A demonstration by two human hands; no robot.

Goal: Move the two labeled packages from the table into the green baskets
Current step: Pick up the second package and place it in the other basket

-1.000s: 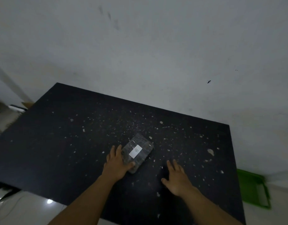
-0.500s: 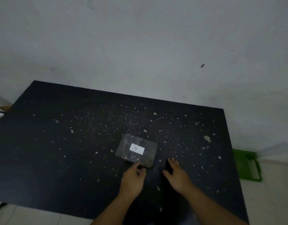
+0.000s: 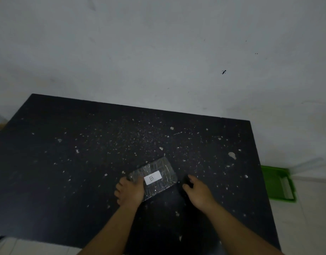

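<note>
Dark desk (image 3: 70, 162), its top speckled all over with pale flecks and chips, thickest toward the middle and the far edge; one larger pale chip (image 3: 231, 155) near the right edge. Plain grey wall (image 3: 158, 52) behind the far edge, marked with a small black smudge (image 3: 223, 72). Green basket (image 3: 277, 183) low on the floor just beyond the right edge, partly cut off by that edge, with a pale strip inside it; contents otherwise hard to make out. Nothing on the desk between package and basket apart from the right hand.

Clear-wrapped package (image 3: 154, 178) toward the near edge, right of centre, turned at a slant to the desk's edges, with a white label (image 3: 152, 177) reading "B" on top. Flat on the desk or slightly raised at the near side: cannot tell.

Left hand (image 3: 130, 190) reaching in from the near edge, back of the hand up, thumb laid over the package's near-left corner, fingers splayed downward along that side, closed on the package. Right hand (image 3: 198, 192) just right of the package and apart from it, loosely curled, fingertips near a dark patch on the desk; holding anything or not, cannot tell. Both forearms bare, running off the bottom of the view.

Dim light, fine detail of the wrap lost. Left edge of the view blurred, with an indistinct tan shape past the desk's far-left corner.
</note>
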